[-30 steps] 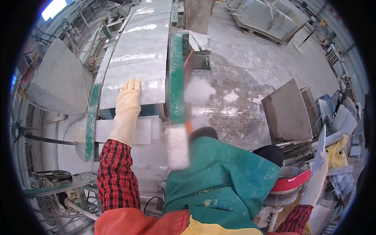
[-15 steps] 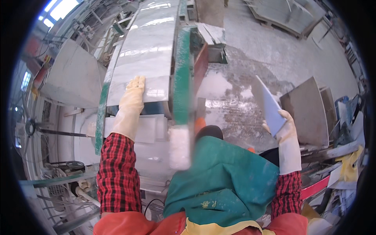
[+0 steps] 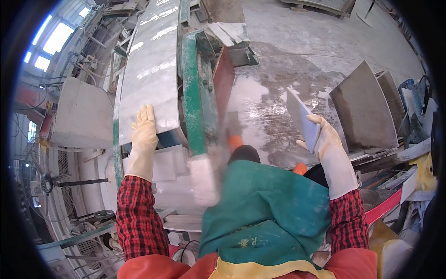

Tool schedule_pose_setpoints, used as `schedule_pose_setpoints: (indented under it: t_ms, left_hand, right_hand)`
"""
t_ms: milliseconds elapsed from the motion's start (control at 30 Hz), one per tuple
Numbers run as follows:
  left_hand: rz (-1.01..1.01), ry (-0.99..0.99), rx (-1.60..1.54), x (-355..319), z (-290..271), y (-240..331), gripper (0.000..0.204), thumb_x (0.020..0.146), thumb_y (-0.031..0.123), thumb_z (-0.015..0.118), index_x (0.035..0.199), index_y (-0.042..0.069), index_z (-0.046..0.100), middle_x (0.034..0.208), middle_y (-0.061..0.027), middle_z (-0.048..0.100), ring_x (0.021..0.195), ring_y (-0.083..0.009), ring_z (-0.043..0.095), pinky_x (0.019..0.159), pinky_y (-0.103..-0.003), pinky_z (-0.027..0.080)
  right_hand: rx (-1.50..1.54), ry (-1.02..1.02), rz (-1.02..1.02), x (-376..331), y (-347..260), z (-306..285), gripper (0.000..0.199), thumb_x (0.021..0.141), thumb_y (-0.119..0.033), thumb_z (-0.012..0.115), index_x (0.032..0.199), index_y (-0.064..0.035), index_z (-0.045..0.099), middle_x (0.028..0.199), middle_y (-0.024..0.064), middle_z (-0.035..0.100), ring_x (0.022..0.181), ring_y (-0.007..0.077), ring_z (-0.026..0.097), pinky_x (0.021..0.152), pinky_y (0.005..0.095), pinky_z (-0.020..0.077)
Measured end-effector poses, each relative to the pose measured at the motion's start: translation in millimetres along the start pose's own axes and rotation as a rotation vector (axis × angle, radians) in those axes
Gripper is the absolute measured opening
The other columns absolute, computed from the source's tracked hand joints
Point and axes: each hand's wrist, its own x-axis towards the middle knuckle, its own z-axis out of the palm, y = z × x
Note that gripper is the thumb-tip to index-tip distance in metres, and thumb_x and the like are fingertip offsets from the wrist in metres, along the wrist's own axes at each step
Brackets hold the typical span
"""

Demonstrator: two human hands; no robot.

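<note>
My left hand [image 3: 145,131], in a pale rubber glove, lies flat with fingers stretched out on the near end of a glossy grey-white stone slab [image 3: 153,88]. The slab lies on a long machine bed with green side rails [image 3: 191,93]. Off to the right, my right hand [image 3: 329,145], gloved the same way, grips a thin flat stone tile [image 3: 304,122]. The tile is held on edge, tilted, away from the machine, with fingers on one side and the thumb at its lower end.
Pale flat pieces [image 3: 169,163] lie stacked below the bed's near end. A white padded rail end [image 3: 203,179] stands close to my green apron [image 3: 265,200]. Large slabs [image 3: 367,109] lean at right, beside scrap pieces [image 3: 416,186]. The floor [image 3: 274,60] looks wet and stained.
The view has turned, so the machine bed sits further left and lower. My left hand stays on the slab's near end, its fingers a little more spread. My right hand still grips the tile.
</note>
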Motion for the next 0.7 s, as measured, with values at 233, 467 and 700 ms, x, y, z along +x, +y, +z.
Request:
schedule_pose_setpoints:
  t_ms: [233,467,700]
  left_hand:
    - [0.023,-0.027,-0.021,-3.0,-6.4,-1.8,0.078,0.084,-0.013,0.039,0.154,0.012,0.015,0.161,-0.0109,0.015,0.147,-0.0305,0.019,0.118,-0.047,0.022]
    - [0.006,-0.035,0.002,-2.5,-6.6,1.1,0.073,0.089,-0.008,0.037,0.154,0.013,0.013,0.162,-0.0094,0.012,0.148,-0.0292,0.016,0.119,-0.046,0.02]
    - [0.015,-0.02,0.012,-1.4,-2.8,-0.3,0.072,0.09,-0.007,0.036,0.155,0.013,0.013,0.162,-0.0092,0.011,0.148,-0.0295,0.015,0.12,-0.044,0.019]
  right_hand:
    - [-0.037,0.032,-0.01,-1.2,2.8,-2.8,0.08,0.068,-0.04,0.078,0.136,-0.0108,0.049,0.129,0.0161,0.048,0.109,0.035,0.05,0.087,0.0498,0.0524]
    - [-0.054,0.034,-0.027,4.5,5.8,-9.1,0.074,0.067,-0.04,0.077,0.13,-0.0087,0.054,0.119,0.015,0.052,0.099,0.0327,0.054,0.081,0.0499,0.0543]
    - [-0.053,0.055,-0.021,4.7,7.6,-9.9,0.074,0.067,-0.04,0.077,0.131,-0.0111,0.054,0.119,0.0139,0.052,0.1,0.0313,0.054,0.083,0.0493,0.0537]
